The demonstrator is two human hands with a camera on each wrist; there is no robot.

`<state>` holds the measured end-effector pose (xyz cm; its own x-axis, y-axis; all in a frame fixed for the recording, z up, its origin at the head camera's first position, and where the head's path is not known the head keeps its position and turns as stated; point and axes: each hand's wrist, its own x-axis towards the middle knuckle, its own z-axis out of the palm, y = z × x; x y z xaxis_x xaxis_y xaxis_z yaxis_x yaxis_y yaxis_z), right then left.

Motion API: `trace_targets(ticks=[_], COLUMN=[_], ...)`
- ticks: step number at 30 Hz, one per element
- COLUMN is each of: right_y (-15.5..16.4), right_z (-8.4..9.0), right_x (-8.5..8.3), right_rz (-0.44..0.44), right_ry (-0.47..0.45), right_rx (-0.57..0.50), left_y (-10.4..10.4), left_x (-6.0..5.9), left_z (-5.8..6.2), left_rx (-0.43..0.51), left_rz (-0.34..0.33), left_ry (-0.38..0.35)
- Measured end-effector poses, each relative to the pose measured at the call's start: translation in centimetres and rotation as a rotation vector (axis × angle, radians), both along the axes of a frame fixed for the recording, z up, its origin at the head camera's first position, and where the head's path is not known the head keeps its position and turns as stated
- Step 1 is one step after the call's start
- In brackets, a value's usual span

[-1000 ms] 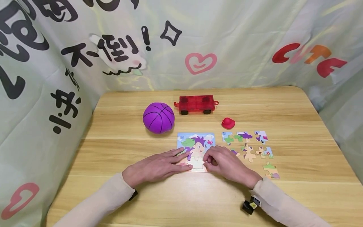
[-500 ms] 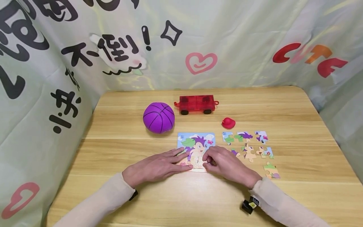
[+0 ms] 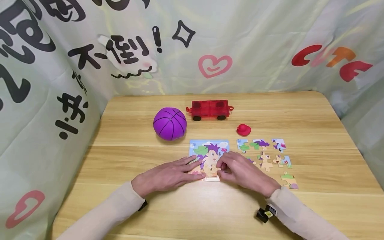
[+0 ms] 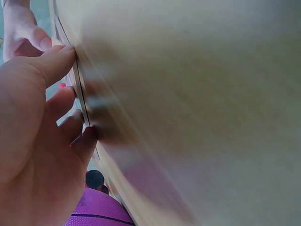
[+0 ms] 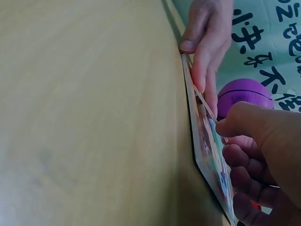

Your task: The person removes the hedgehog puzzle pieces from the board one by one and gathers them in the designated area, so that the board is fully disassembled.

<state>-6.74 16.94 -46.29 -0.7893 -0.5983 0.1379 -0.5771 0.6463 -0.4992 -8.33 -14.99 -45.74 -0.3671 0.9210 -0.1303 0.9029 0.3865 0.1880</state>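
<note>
A hedgehog picture puzzle board [image 3: 192, 143] lies flat on the table. My left hand [image 3: 168, 176] rests on its left side with fingers extended, holding it down. At the board's lower middle, my right hand [image 3: 246, 171] pinches a puzzle piece [image 5: 205, 103] between thumb and fingers. In the right wrist view that piece stands tilted, raised off the board. Its far end lies close to the left fingers; whether they touch it I cannot tell. The right fingers hide part of the board in the head view.
Several loose puzzle pieces [image 3: 265, 161] lie in rows right of the board, partly behind the right hand. A red toy hat [image 3: 244, 130], a purple ball [image 3: 170, 123] and a red toy wagon [image 3: 210, 109] stand farther back. A printed cloth [image 3: 255, 40] hangs behind the table.
The piece in my right hand has turned: its pale surface showed earlier at the board's lower middle, and now its coloured face shows. Both hands stay nearly in place; the head view has shifted slightly.
</note>
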Motion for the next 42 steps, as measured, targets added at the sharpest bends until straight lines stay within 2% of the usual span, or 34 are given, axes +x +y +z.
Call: trace_targets(ticks=[8,15,26,35,42], right_y=[1.2,3.7,9.1,12.9,15.2], right_z=[0.2,1.3,1.7,1.1,0.5], right_x=[0.0,0.0,1.2,2.2,2.8], right_rz=[-0.007,-0.095,-0.088,-0.142,-0.184], right_ry=[0.017,-0.072,0.041,0.097,0.135], right_rx=[0.018,-0.059,-0.146,-0.158,-0.148], left_y=[0.3,0.2,0.2,0.2,0.3], left_x=[-0.2,-0.2,-0.1,0.0,0.1], left_z=[0.1,0.2,0.3,0.4,0.3], left_rx=[0.002,0.003,0.014,0.014,0.022], left_rz=[-0.012,-0.006,-0.013,0.0,-0.009], left_ry=[0.002,0.014,0.053,0.043,0.07])
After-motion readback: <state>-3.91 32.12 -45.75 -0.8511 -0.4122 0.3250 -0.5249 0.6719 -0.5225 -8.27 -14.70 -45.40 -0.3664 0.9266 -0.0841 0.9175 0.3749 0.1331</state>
